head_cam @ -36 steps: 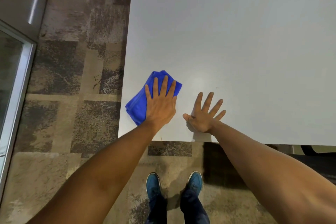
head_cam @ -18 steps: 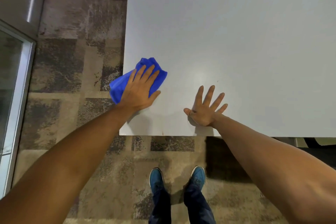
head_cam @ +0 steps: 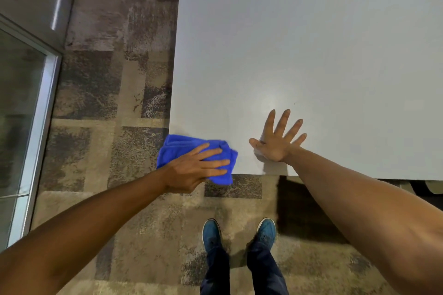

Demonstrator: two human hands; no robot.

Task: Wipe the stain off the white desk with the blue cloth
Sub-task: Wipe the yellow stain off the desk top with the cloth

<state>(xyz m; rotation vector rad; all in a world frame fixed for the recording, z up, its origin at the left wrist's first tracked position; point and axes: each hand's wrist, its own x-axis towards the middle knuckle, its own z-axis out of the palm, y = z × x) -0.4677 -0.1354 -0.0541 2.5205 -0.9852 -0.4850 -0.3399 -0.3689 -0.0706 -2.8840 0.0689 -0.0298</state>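
The white desk (head_cam: 311, 55) fills the upper right of the head view. Its near left corner lies under the folded blue cloth (head_cam: 177, 148), which hangs partly over the left and front edges. My left hand (head_cam: 196, 170) presses flat on the cloth, fingers pointing right. Just to the right, my right hand (head_cam: 278, 141) rests flat on the desk near the front edge, fingers spread, holding nothing. A tiny dark speck (head_cam: 294, 103) shows beyond its fingertips. I cannot make out any distinct stain.
Patterned brown and grey carpet (head_cam: 107, 103) lies left of and in front of the desk. A glass panel with a metal frame (head_cam: 45, 103) runs along the far left. My two blue shoes (head_cam: 211, 235) stand below the desk's front edge.
My left hand has dragged the cloth from further up the desk's left edge down to the near left corner, fingers turning to point right. The right hand has stayed put.
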